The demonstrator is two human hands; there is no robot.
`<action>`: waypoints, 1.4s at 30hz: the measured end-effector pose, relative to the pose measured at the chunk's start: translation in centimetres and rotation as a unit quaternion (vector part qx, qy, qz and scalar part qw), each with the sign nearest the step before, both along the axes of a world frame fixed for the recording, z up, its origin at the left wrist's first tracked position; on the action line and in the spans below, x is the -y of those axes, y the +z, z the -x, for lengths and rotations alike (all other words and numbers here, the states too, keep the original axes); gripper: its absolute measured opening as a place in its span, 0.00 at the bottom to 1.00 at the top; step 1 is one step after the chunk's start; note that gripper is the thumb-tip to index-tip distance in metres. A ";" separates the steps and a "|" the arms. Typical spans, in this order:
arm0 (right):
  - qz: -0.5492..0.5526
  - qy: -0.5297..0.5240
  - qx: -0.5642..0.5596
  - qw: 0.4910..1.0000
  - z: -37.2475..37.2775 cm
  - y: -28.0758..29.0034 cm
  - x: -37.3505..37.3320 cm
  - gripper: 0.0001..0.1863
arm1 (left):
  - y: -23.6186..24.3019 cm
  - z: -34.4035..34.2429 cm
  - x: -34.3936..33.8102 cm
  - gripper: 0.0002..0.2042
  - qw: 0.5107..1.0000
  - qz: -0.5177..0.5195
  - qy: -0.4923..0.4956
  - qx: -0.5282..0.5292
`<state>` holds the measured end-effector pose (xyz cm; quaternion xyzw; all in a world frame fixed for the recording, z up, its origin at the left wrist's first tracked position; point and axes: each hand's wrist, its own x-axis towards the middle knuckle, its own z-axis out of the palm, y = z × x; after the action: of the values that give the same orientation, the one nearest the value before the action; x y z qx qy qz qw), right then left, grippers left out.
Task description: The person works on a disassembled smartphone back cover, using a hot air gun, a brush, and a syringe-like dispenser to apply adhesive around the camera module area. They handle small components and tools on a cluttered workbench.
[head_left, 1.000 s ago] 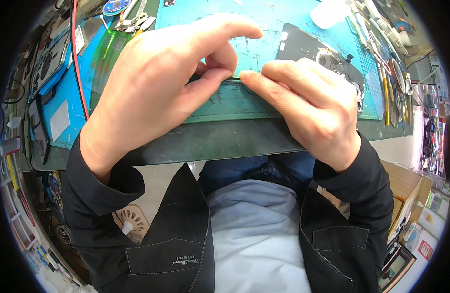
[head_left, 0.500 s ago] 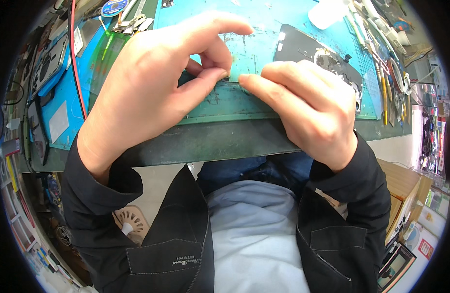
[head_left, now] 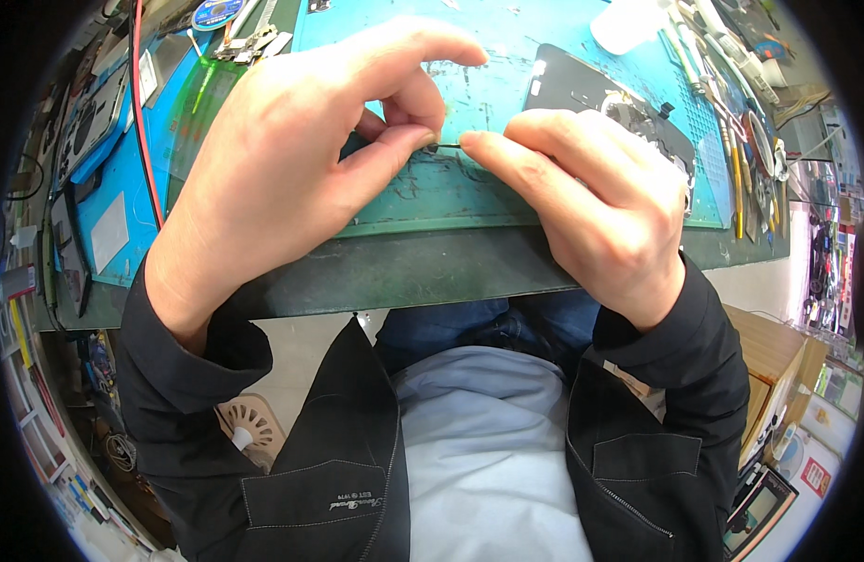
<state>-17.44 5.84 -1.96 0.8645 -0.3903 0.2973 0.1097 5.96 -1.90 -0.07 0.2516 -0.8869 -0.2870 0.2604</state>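
Over the near part of a blue-green work mat, both my hands meet around a tiny dark strip. My left hand pinches one end of it between thumb and a curled finger, its index finger arched out above. Closed at the fingertips, my right hand grips the other end from the right. The strip is thin and mostly hidden by my fingers, so its kind does not show. Just beyond my right hand lies a black phone screen panel, partly covered by the knuckles.
A white cup stands at the far right of the mat, with tweezers and several pen-like tools beside it. A red cable runs along the left. Phone parts and a solder reel lie farther left.
My right fingertips have risen slightly, and more of the thin dark strip shows between the hands. The left hand has barely moved.
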 end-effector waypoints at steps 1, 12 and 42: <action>-0.002 -0.001 -0.002 1.000 0.0 0.0 0.0 0.21 | 0.0 0.0 0.0 0.28 1.000 0.002 -0.002 0.000; -0.012 -0.001 -0.018 1.000 -0.1 0.0 -0.2 0.21 | 0.1 0.0 0.1 0.28 1.000 0.001 -0.010 -0.002; -0.010 0.017 -0.011 1.000 0.1 -0.1 0.0 0.19 | -0.2 -0.3 0.2 0.25 0.998 -0.059 0.001 -0.005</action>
<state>-17.50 5.79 -2.03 0.8751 -0.3776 0.2855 0.1006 6.27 -2.12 -0.28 0.2658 -0.8669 -0.3399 0.2496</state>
